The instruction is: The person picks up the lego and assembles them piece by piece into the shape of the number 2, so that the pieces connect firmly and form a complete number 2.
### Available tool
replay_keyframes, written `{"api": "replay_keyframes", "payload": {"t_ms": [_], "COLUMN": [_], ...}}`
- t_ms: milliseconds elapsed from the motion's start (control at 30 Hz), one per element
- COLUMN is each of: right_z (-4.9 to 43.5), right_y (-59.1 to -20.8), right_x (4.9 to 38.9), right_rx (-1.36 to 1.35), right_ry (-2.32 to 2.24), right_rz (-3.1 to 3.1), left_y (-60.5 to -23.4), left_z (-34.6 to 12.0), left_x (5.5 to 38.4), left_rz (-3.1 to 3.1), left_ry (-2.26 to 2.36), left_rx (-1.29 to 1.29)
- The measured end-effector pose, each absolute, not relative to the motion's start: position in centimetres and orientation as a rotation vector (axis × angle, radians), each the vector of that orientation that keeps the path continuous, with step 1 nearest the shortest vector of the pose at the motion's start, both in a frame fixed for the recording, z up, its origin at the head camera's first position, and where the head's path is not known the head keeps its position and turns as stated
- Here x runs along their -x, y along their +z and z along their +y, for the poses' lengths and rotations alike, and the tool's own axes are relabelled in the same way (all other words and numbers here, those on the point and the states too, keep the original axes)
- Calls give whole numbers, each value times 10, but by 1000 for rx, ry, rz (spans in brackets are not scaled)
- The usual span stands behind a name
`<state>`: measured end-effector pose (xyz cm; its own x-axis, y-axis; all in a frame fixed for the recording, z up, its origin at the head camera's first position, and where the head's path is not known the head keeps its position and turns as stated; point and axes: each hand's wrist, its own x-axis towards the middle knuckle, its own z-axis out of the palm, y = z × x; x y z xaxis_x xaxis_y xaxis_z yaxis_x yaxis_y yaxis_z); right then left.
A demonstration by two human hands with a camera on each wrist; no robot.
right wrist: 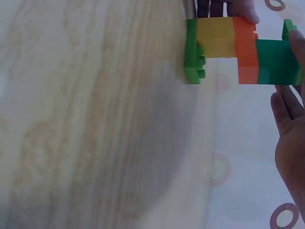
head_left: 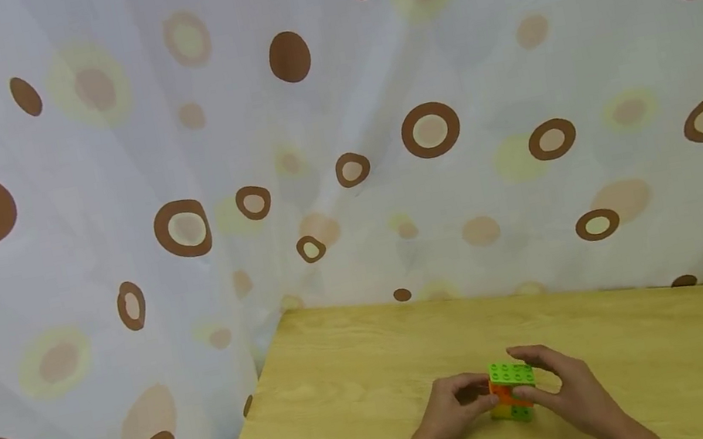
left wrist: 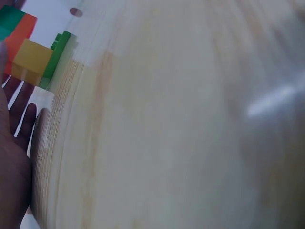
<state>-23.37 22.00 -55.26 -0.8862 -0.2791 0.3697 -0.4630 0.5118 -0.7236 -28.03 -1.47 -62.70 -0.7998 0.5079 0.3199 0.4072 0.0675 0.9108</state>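
Wooden surface: pale wood-grain table (head_left: 351, 376), set against the curtain, corner toward the left.
Block stack: small tower of plastic studded bricks (head_left: 512, 390) in light green, orange, yellow and dark green, on the table near its front edge, between both hands.
Stack layers, right wrist view: thin green plate at one end, then yellow brick, orange brick, dark green brick (right wrist: 238, 50); studs visible on the green end piece.
Stack, left wrist view: yellow cube with green and orange pieces beside it (left wrist: 33, 59), at the top left corner of the frame, partly cut off.
Left hand (head_left: 454, 407): fingers curled in against the left side of the stack, pinching it at mid height.
Right hand (head_left: 568, 389): fingers arched over the top green brick, thumb against the near side, gripping the stack.
Right wrist detail: fingertips (right wrist: 240, 8) behind the yellow and orange bricks, palm at the right edge.
Left wrist detail: palm and fingers at the left edge, blurred.
Backdrop: white fabric curtain with brown and yellow-green rings and dots (head_left: 183, 225), hanging behind and left of the table.
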Motion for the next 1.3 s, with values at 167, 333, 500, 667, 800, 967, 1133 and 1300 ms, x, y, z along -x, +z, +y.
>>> {"api": "replay_keyframes", "payload": {"t_ms": [167, 333, 500, 667, 800, 967, 1133, 1300], "right_z": [227, 232, 234, 237, 245, 247, 242, 235], "right_y": [-561, -565, -575, -583, -586, -593, -597, -595], "right_x": [226, 222, 215, 213, 214, 215, 216, 219], "right_rx": [-582, -593, -513, -471, -553, -779, -805, -613], "right_ry": [1260, 1208, 1338, 1437, 1286, 1200, 1137, 1158], "right_rz": [-2551, -2542, -2599, -2629, -2622, -2453, -2397, -2529], "left_y": [-629, -627, -627, -620, -609, -601, -600, -600], "left_z": [-11, -14, -24, -35, -39, -46, -45, -42], "left_x": [276, 273, 267, 266, 271, 273, 274, 277], "left_rz": [2282, 2503, 2490, 2569, 2812, 2864, 2873, 2949], "left_ry": [1832, 1665, 1657, 1534, 1179, 943, 889, 784], "left_rx": [-922, -894, -854, -944, -1168, -1451, -1511, -1461]}}
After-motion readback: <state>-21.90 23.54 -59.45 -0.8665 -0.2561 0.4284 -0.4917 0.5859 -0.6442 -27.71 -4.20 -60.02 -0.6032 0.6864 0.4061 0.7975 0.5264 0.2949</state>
